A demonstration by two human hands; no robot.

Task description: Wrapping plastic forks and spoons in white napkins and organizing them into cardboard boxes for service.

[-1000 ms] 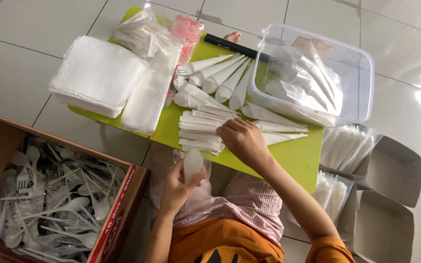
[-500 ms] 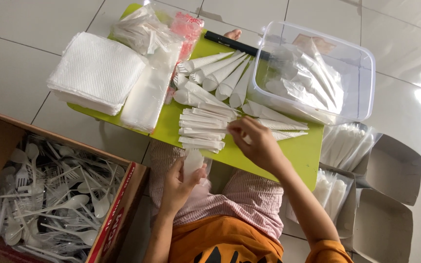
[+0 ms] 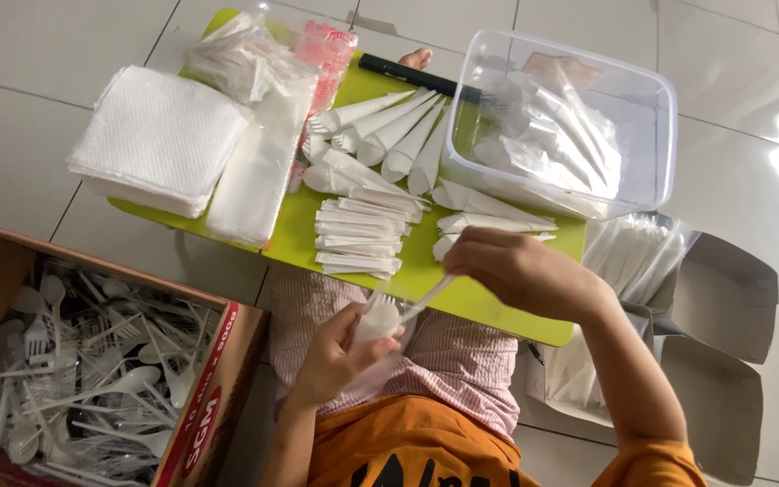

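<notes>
Sliding a plastic utensil into a clear sleeve, just below the green board

Left hand (image 3: 340,356) grips the little clear sleeve (image 3: 379,317) by its mouth, right hand (image 3: 511,269) pinches the white utensil (image 3: 426,296) by the handle. Best bet imo: hold the sleeve mouth wide and steady near the green board (image 3: 426,266), feed the utensil straight in.

Glossy white plastic cutlery (image 3: 92,379) fills a matt brown cardboard box (image 3: 218,379), soft textured paper napkins (image 3: 160,135) lie on the smooth lime-green plastic table (image 3: 498,302), beside a clear plastic tub (image 3: 651,135), over shiny glazed floor tiles (image 3: 38,36).
</notes>
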